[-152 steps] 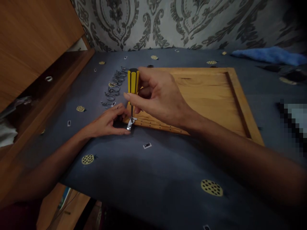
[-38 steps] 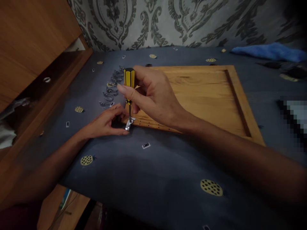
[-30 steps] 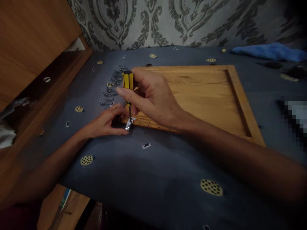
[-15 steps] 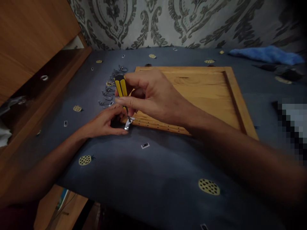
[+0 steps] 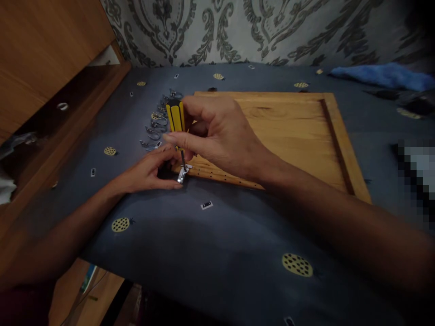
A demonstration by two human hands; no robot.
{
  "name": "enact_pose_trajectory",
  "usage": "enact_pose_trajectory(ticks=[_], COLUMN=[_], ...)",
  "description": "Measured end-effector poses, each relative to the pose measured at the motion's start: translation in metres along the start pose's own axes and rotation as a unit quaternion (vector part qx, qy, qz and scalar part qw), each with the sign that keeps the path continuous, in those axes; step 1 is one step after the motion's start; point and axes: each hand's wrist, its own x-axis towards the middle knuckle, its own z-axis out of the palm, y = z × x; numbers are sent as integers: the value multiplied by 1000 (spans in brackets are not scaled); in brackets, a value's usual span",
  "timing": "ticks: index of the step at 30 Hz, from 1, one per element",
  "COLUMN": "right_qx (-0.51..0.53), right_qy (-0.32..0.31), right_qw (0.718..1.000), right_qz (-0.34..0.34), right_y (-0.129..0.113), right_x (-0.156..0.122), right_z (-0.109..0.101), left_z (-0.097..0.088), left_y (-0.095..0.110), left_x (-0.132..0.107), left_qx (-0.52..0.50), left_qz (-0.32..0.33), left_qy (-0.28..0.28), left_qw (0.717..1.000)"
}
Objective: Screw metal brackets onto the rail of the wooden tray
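Observation:
My right hand [image 5: 217, 136] is closed around a yellow and black screwdriver [image 5: 176, 118], held nearly upright with its tip on a small metal hook [image 5: 182, 174]. The hook sits at the near left corner of a wooden board [image 5: 288, 136], whose front edge carries a row of small holes. My left hand [image 5: 149, 172] rests on the cloth beside that corner, thumb and fingers pinched at the hook.
Several more metal hooks [image 5: 158, 124] lie in a row on the dark blue patterned cloth [image 5: 210, 244] left of the board. A wooden cabinet [image 5: 44, 59] stands at the left. A blue rag [image 5: 380, 74] lies far right, by the patterned wall.
The screwdriver handle tilted left and has come back closer to upright, with my right hand's fingers shifting on it. My left hand has stayed at the hook.

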Motion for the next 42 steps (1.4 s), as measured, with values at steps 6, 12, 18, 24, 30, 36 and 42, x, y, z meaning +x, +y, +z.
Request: enact_pose_trajectory(ticks=[6,12,18,24,30,36,42], right_qx=[8,6,-1,-10,63,27,-33], right_qy=[29,38,52,64,190,144,129], right_qw=[1000,999,998,998,967,980,989], right_qz=[9,19,32,-2,-160,-131,-60], right_y=[4,6,9,15,-7,-8,0], right_x=[4,7,8,11,10,9,6], right_z=[5,6,6,5,-6,-7,-7], left_z=[0,-2,1,1,-1,-1,-2], left_y=[2,1,-3,-2,0,2,3], left_x=[0,-1,-2,-1,0,0,0], left_qx=[1,12,5,10,9,-4,4], left_qz=[-11,-13,15,24,15,18,8], left_qy=[2,-10,0,3,-8,0,-11], left_qw=[1000,1000,1000,1000,1000,1000,1000])
